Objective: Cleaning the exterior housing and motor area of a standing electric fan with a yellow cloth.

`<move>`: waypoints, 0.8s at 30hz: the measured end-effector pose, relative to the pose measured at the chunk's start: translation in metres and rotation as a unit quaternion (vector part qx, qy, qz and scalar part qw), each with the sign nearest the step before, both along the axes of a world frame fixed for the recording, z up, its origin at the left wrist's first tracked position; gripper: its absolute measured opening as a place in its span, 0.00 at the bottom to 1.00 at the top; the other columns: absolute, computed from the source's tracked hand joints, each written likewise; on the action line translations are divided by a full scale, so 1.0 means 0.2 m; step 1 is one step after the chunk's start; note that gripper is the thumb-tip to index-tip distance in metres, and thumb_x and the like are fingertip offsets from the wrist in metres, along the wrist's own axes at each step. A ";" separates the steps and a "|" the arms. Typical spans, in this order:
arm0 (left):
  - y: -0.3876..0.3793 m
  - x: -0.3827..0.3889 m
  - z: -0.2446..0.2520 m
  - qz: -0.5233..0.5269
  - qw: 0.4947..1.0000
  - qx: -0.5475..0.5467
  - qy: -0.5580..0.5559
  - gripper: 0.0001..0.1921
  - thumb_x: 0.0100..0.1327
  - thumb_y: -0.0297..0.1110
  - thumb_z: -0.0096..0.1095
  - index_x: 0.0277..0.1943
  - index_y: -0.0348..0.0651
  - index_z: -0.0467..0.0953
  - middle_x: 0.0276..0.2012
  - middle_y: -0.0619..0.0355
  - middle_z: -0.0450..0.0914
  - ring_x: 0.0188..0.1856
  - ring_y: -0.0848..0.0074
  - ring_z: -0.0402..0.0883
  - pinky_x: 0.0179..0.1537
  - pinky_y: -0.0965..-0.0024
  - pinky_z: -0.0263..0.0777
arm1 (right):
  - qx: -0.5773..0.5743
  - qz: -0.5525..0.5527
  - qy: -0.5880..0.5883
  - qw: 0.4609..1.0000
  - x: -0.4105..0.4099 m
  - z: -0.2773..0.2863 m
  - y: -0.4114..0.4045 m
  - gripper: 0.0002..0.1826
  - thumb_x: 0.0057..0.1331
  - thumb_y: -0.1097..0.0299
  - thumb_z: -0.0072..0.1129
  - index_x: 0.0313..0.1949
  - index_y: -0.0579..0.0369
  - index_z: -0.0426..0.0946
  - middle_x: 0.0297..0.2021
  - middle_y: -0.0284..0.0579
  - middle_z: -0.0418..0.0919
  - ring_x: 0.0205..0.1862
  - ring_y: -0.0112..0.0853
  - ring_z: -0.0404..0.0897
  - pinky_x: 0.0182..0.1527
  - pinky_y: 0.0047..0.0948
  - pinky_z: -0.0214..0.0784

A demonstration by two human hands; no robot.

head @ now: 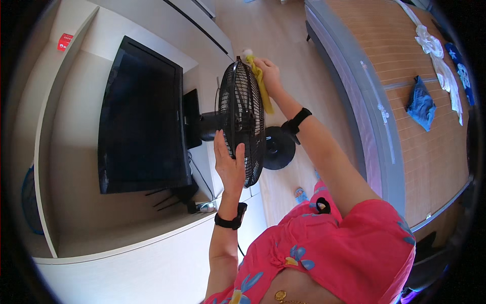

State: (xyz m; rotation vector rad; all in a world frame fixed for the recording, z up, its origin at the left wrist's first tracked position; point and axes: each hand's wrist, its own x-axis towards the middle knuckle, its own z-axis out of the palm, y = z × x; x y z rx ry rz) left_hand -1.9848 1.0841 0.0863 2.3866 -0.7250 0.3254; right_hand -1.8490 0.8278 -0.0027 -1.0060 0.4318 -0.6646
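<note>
A black electric fan (243, 121) stands before me, its wire cage seen nearly edge-on. My left hand (230, 167) rests against the near part of the cage, thumb on one side and fingers on the other, gripping its rim. At the cage's far upper edge my right hand (269, 76) holds a yellow cloth (262, 85) against the wire front. The cloth hangs down along the grille. Below, the fan's round black base (280, 148) sits on the floor, partly behind the cage and my right wristband.
Left of the fan, a flat-screen television (144, 117) stands in a pale cabinet (125, 243). A bed (429, 159) with a brown mat lies to the right, bearing folded blue denim (421, 104) and a white cloth (431, 43). A cable (201, 173) hangs beside the television.
</note>
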 end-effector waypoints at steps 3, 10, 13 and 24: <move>-0.01 0.00 -0.02 0.002 1.000 -0.008 -0.003 0.28 0.70 0.42 0.54 0.66 0.35 0.60 0.64 0.37 0.64 0.64 0.45 0.67 0.62 0.57 0.63 | 0.106 0.020 0.014 0.994 0.02 -0.21 0.00 0.20 0.63 0.54 0.58 0.43 0.59 0.79 0.32 0.40 0.79 0.33 0.28 0.75 0.38 0.29 0.68; -0.02 -0.03 -0.02 0.006 1.000 0.005 -0.003 0.29 0.70 0.41 0.54 0.67 0.34 0.59 0.63 0.35 0.65 0.64 0.45 0.67 0.62 0.57 0.63 | 0.376 0.107 0.126 0.912 -0.17 -0.79 0.34 0.27 0.67 0.44 0.49 0.46 0.58 0.77 0.35 0.46 0.78 0.35 0.36 0.77 0.40 0.39 0.71; 0.00 -0.03 -0.03 0.001 1.000 0.008 -0.005 0.28 0.70 0.42 0.53 0.67 0.34 0.58 0.63 0.35 0.65 0.63 0.44 0.67 0.62 0.56 0.63 | 0.535 0.229 0.046 0.812 -0.38 -0.80 0.51 0.31 0.68 0.39 0.44 0.48 0.57 0.77 0.40 0.48 0.80 0.39 0.41 0.79 0.44 0.45 0.73; 0.05 -0.04 0.01 -0.045 0.999 -0.021 -0.018 0.27 0.70 0.43 0.53 0.66 0.37 0.60 0.63 0.38 0.66 0.63 0.47 0.68 0.62 0.58 0.64 | 0.558 0.223 0.131 0.788 -0.89 -0.82 1.09 0.27 0.73 0.46 0.35 0.54 0.52 0.75 0.49 0.48 0.79 0.48 0.42 0.79 0.56 0.45 0.71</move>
